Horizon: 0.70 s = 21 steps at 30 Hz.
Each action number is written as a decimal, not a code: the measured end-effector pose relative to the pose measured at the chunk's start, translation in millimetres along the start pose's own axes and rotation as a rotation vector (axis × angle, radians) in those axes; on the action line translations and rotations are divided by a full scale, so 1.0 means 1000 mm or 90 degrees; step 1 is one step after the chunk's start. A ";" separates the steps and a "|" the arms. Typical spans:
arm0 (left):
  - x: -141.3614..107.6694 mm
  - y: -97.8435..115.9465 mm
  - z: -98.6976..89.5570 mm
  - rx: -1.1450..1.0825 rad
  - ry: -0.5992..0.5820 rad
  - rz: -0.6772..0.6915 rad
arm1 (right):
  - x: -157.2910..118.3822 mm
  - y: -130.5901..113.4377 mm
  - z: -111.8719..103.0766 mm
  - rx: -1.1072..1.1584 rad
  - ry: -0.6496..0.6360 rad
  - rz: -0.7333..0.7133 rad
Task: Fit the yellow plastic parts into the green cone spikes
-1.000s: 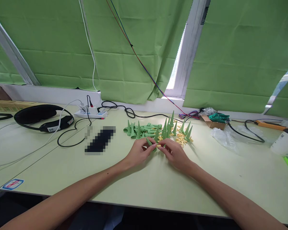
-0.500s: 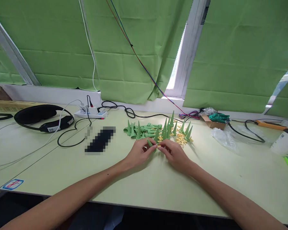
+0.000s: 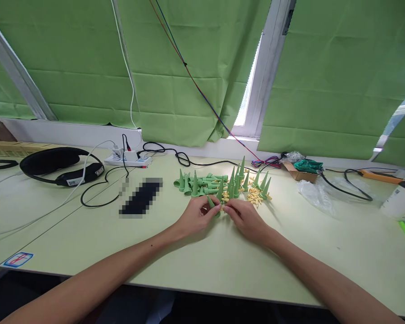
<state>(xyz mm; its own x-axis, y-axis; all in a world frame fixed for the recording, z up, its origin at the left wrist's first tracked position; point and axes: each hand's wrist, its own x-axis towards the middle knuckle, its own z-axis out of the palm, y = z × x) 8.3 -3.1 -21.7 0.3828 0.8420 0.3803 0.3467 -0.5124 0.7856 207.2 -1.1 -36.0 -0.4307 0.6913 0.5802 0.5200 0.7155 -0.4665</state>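
Observation:
My left hand is closed round a small green cone, which leans up and to the left between thumb and fingers. My right hand pinches a tiny yellow piece beside the cone's lower end; the fingertips largely hide it. Just behind both hands, several green cones stand upright, and more green cones lie in a heap to the left. Small yellow pieces are piled to the right, with a few cones standing among them.
A dark visor-like headset and a power strip sit on the left, with cables across the tabletop. A pixelated dark patch lies nearer. To the right are a small cardboard box, a clear plastic bag and a white container.
Both hands stay nearly in place. My right fingertips have shifted slightly right and down, and the green cone in my left hand shows a little more.

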 end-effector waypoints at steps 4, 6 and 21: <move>-0.001 0.001 -0.001 -0.006 -0.015 -0.015 | 0.001 0.000 0.000 -0.006 -0.011 0.009; -0.002 0.002 -0.001 -0.012 -0.023 -0.012 | 0.001 0.000 0.001 -0.010 -0.010 0.015; -0.001 0.001 0.000 0.004 -0.033 -0.023 | 0.000 0.000 0.000 -0.004 -0.032 0.072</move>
<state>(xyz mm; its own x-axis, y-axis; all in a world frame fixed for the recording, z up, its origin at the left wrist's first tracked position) 8.5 -4.3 -21.7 0.4135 0.8505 0.3251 0.3670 -0.4825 0.7953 207.2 -0.6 -36.1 -0.4057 0.7715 0.4901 0.5715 0.6325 -0.5228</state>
